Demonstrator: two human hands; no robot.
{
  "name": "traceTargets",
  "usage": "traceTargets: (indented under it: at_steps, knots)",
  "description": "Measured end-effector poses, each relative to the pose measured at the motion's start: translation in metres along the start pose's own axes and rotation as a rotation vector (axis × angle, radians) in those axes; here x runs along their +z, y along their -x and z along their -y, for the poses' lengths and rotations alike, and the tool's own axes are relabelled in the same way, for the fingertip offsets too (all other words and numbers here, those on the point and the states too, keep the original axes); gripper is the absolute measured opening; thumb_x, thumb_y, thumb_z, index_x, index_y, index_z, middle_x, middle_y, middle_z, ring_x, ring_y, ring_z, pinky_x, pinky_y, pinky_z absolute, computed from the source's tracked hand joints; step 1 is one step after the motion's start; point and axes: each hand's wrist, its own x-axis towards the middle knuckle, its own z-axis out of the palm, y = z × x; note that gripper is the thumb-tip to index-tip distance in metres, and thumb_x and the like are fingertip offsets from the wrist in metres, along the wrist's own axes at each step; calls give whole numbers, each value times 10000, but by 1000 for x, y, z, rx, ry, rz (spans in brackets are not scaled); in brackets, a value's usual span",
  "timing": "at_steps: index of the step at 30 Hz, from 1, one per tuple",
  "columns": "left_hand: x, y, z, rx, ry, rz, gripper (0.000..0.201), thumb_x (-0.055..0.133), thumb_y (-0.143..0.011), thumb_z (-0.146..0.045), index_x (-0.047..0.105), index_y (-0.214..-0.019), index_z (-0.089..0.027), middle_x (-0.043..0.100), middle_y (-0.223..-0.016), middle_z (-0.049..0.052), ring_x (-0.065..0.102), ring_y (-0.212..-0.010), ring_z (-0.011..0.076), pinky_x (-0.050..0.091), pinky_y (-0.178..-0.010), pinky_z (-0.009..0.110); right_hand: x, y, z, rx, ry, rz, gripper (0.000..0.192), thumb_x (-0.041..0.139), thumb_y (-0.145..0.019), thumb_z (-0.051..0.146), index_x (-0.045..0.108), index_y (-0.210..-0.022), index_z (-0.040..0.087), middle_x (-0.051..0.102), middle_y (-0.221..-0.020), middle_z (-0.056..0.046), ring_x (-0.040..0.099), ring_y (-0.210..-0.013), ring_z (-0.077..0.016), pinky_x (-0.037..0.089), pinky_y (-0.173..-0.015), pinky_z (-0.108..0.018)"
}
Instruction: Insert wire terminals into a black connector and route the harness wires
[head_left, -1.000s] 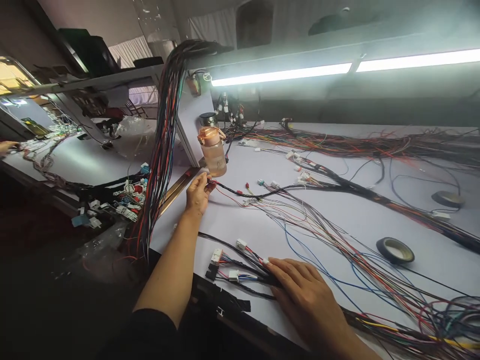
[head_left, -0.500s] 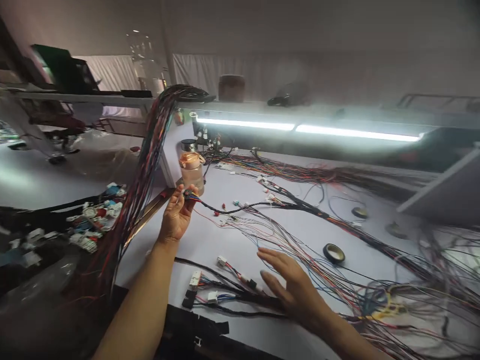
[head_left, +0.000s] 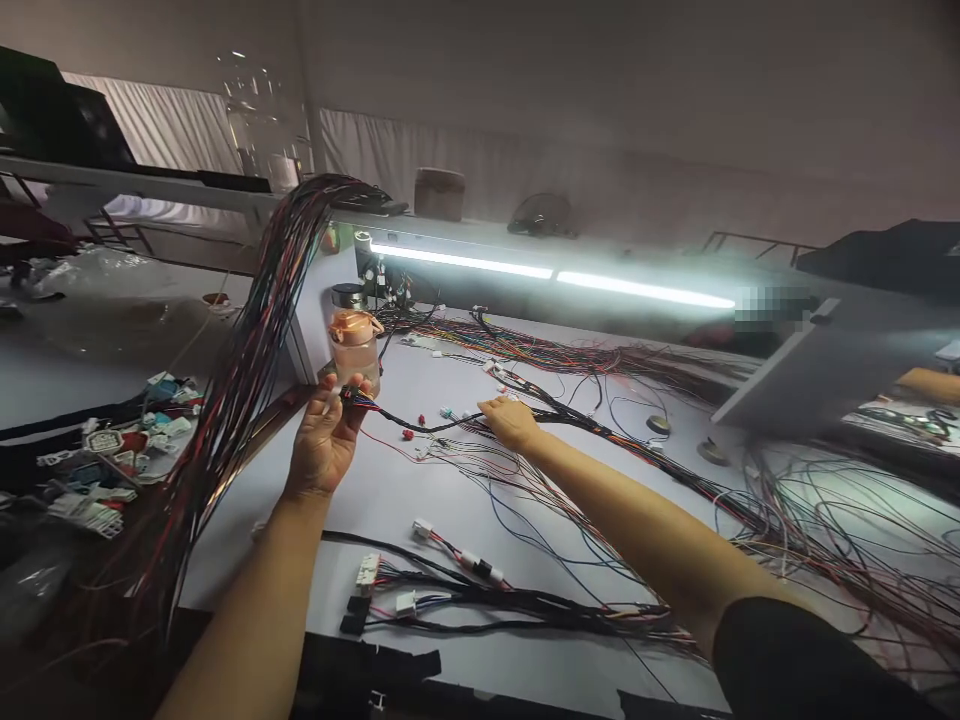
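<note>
My left hand [head_left: 324, 440] is raised above the white table [head_left: 420, 500] and pinches the end of a black-taped wire branch [head_left: 390, 420], where red and blue wire ends stick out at my fingertips. My right hand [head_left: 510, 420] reaches forward onto the same harness [head_left: 592, 425], its fingers down on the wires near small white connectors. An orange-lidded bottle [head_left: 354, 348] stands just behind my left hand.
A thick bundle of coloured wires [head_left: 240, 390] hangs from the shelf at left. White connectors on short leads [head_left: 420, 585] lie near the front edge. Tape rolls [head_left: 658, 424] sit mid-table. Loose connectors [head_left: 105, 470] are piled at left. A light strip [head_left: 555, 278] glows behind.
My left hand has lifted the wire end off the table. My right hand left the connectors near the front edge and reached forward onto the harness. The view has tilted up.
</note>
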Motion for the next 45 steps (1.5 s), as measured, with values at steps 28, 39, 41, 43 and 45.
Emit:
traceTargets:
  at_steps: [28,39,41,43,45]
  knots:
    - [-36,-11,27,-278,-468,-663,408,483,-787,19,571,-1162,-116,652,-736,52,652,-634,124,545,-688,281,49,33,-18,-50,86,-308,347,418,-952,434,635,-1025,174,668,-986,-100,536,-925,-236,307,-740,-327]
    - [-51,-13,29,-193,-866,-578,203,576,-770,-58,677,-928,-138,692,-870,53,633,-748,148,506,-801,336,40,36,25,-49,-6,-284,499,333,-972,381,392,-1413,154,371,-1486,-138,332,-1356,-271,242,-1064,-461]
    - [-52,-11,28,-153,-928,-563,140,606,-768,-76,676,-871,-141,692,-906,57,632,-884,172,466,-911,379,43,31,27,-46,-26,-208,514,338,-968,410,420,-1396,137,409,-1462,-138,362,-1346,-268,267,-1074,-460]
    - [-53,-10,26,-124,-980,-554,102,626,-748,-75,674,-790,-154,695,-903,62,612,-995,196,411,-989,396,42,32,29,-34,-28,-192,511,339,-968,423,447,-1377,136,419,-1455,-138,379,-1340,-271,275,-1081,-473]
    - [-52,-8,25,-110,-1020,-551,130,635,-715,-56,672,-714,-180,700,-874,70,592,-1064,225,376,-1024,382,35,43,38,-33,-60,-255,500,330,-976,412,443,-1379,138,386,-1475,-141,341,-1367,-274,242,-1103,-489]
